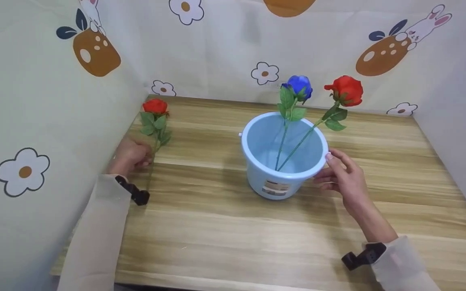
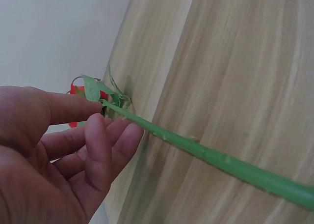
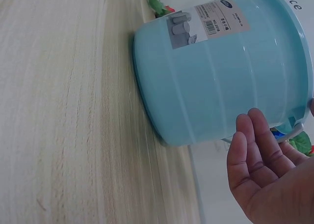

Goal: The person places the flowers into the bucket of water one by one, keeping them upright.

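A blue bucket [image 1: 257, 173] stands upright on the wooden table. Inside lean a blue artificial rose [image 1: 299, 87] and a red artificial rose [image 1: 347, 91], their stems meeting near the bottom. Beside the bucket's right rim is my right hand [image 1: 348, 180], its thumb at the rim by the handle joint and its other fingers extended along the outer wall. Another red rose [image 1: 155, 106] lies at the far left, with its green stem [image 2: 216, 157] running toward me. Close against that stem, my left hand [image 2: 73, 150] has its fingers loosely bent and the thumb apart from it.
A patterned cloth wall [image 1: 225, 52] closes off the back of the table [image 1: 200, 234], and more cloth rises along both sides. On the bucket's outside is a printed label [image 3: 208, 22]. Each wrist carries a black camera mount [image 1: 368, 255].
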The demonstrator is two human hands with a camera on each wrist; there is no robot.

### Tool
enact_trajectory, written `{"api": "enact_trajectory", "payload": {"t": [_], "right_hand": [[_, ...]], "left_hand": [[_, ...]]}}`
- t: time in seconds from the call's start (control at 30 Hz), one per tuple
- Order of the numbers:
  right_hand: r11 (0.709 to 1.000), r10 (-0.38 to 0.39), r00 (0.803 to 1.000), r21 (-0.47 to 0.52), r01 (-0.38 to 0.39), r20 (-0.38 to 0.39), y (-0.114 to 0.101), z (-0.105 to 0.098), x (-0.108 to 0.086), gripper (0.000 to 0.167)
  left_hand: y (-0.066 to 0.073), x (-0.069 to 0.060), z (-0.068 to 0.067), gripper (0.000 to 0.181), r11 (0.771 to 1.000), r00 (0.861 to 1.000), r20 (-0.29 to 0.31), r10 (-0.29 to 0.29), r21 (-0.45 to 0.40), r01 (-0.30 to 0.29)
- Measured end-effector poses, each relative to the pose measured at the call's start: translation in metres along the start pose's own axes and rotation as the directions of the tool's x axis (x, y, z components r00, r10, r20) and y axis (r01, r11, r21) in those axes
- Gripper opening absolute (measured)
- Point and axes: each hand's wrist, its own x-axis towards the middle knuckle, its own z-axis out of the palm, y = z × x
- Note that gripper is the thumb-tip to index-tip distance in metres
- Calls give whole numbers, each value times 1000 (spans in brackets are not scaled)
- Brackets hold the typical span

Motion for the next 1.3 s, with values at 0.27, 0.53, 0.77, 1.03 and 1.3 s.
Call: {"api": "enact_trajectory", "payload": {"t": [0.27,0.53,0.77,1.03,1.3], "right_hand": [[1000,10,1000,8,-10,2,-1,0,0,48],[1000,12,1000,13,-12,1,0,1,0,49],[1000,17,1000,13,-17,2,1,1,0,51],[1000,8,1000,5,-8,5,1,1,0,51],[1000,10,1000,12,-10,-10,2,1,-1,49]], "left_hand": [[-5,5,5,13,996,1000,2,-12,-86,12],[-3,6,9,5,996,999,-15,-28,-87,27],[-2,10,11,4,996,998,-29,-47,-77,45],[-4,15,12,7,999,999,-32,-44,-14,44],[-2,14,12,13,999,999,-18,-38,29,39]]}}
